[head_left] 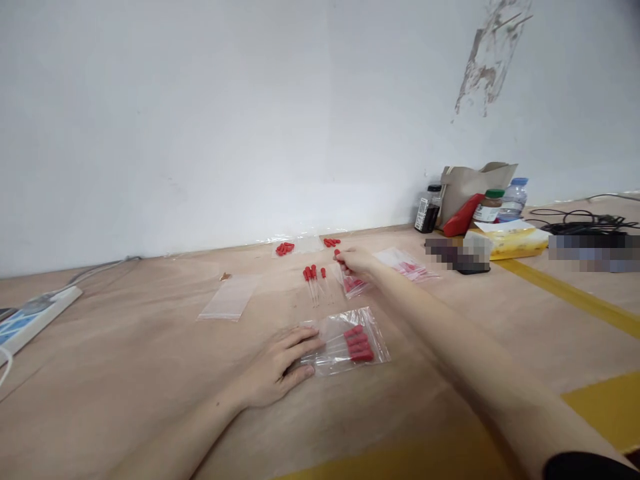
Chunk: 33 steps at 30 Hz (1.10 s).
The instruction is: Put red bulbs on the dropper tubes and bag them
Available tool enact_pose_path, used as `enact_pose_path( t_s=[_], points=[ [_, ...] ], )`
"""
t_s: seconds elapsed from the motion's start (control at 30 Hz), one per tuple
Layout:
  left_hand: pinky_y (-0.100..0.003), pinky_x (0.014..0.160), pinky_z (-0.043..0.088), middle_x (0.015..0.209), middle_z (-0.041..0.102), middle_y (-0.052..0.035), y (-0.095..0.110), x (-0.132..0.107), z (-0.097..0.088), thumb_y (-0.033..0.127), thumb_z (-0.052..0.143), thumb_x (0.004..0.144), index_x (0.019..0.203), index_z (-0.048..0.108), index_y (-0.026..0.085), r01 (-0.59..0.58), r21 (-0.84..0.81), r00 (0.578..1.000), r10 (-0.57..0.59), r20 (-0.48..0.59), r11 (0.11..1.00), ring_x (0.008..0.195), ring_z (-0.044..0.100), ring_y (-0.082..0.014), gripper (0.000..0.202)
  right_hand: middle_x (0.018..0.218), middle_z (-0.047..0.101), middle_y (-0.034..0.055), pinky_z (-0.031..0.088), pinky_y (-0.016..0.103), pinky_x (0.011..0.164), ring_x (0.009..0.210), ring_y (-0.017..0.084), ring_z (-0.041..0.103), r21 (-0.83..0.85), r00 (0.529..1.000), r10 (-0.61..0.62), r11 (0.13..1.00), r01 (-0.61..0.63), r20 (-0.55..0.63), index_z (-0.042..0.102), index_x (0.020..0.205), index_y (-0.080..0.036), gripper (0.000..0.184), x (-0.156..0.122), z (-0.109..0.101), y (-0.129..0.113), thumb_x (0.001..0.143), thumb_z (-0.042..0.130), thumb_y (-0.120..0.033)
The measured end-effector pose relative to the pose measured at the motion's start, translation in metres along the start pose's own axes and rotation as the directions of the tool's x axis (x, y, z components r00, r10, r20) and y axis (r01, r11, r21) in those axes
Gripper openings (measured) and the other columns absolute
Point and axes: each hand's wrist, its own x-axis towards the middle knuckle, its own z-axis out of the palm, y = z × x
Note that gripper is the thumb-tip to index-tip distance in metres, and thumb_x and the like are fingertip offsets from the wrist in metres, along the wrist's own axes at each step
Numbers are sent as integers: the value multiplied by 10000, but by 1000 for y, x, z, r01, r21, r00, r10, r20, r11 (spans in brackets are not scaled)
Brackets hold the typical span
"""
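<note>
My left hand [280, 365] lies flat on the near end of a clear zip bag [330, 363], fingers stretched out. Inside that bag are several droppers with red rubber bulbs [360, 345]. My right hand [356, 261] reaches farther out and pinches a dropper by its red bulb [337, 253]; its thin tube is hard to see. Several loose droppers [313, 277] lie just left of it, bulbs pointing away from me. Beneath and beside my right wrist are clear bags with red-bulbed droppers [356, 287].
Red bulbs lie in two piles, one left [285, 249] and one right [331, 243], near the wall. An empty zip bag [230, 297] lies left, a power strip [40, 317] at the far left. Bottles, a tissue pack [517, 241] and black cables [587, 223] stand right.
</note>
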Motion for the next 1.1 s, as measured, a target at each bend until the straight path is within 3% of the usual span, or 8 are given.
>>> enact_pose_path(
  t_s=[0.1, 0.17, 0.27, 0.37, 0.5, 0.83, 1.1],
  points=[
    [-418, 1032, 284, 1369, 353, -18, -2, 0, 1, 334, 398, 887, 1325, 316, 298, 20, 10, 1000, -20, 13, 1000, 1244, 326, -217, 447, 586, 529, 2, 371, 186, 408, 423, 53, 430, 78, 998, 36, 996, -39, 41, 562, 801, -109, 136, -35, -46, 6, 825, 443, -172],
    [-411, 1037, 279, 1374, 344, -11, -3, 1, 2, 340, 394, 889, 1316, 333, 304, 17, 10, 1000, -17, 19, 1000, 1252, 316, -211, 433, 670, 578, 16, 364, 175, 398, 439, 49, 446, 325, 998, -12, 946, -8, 59, 545, 800, -136, 74, -60, -70, 16, 771, 509, -195],
    [-403, 1032, 291, 1377, 340, 0, -4, 2, 3, 345, 388, 891, 1301, 358, 317, 22, 2, 1000, -22, 20, 1000, 1255, 313, -206, 412, 622, 579, -21, 357, 150, 395, 434, 46, 449, 460, 989, -52, 881, 111, -140, 492, 790, -174, 150, -89, -87, 35, 689, 593, -218],
    [-412, 1024, 301, 1372, 350, -1, -3, 1, 2, 347, 392, 889, 1295, 366, 321, 35, -15, 999, -34, 20, 999, 1252, 320, -210, 407, 592, 570, -57, 348, 136, 384, 431, 53, 468, 474, 957, -20, 865, 162, -289, 438, 852, -218, 280, -102, -84, 53, 646, 625, -245],
    [-419, 1026, 295, 1375, 345, -2, -3, 0, 2, 346, 390, 890, 1297, 364, 319, 47, -16, 999, -46, 27, 999, 1258, 307, -211, 408, 585, 565, -76, 395, 157, 403, 437, 70, 511, 512, 947, 34, 847, 143, -321, 403, 884, -241, 349, -102, -72, 64, 619, 630, -230],
    [-419, 1026, 296, 1370, 354, -3, -1, 1, 1, 340, 390, 890, 1284, 386, 314, 41, -10, 999, -41, 30, 999, 1254, 316, -209, 395, 650, 600, -47, 509, 276, 626, 601, 119, 620, 582, 986, 71, 813, 29, -149, 372, 789, -223, 311, -118, -49, 63, 635, 642, -211],
    [-411, 1031, 290, 1371, 350, -5, -2, 0, 3, 335, 389, 890, 1289, 376, 310, 47, -26, 999, -46, 19, 999, 1253, 317, -208, 399, 636, 611, -37, 481, 249, 605, 588, 109, 607, 538, 997, 70, 841, -52, -14, 368, 773, -213, 384, -124, -47, 63, 598, 699, -298]
  ],
)
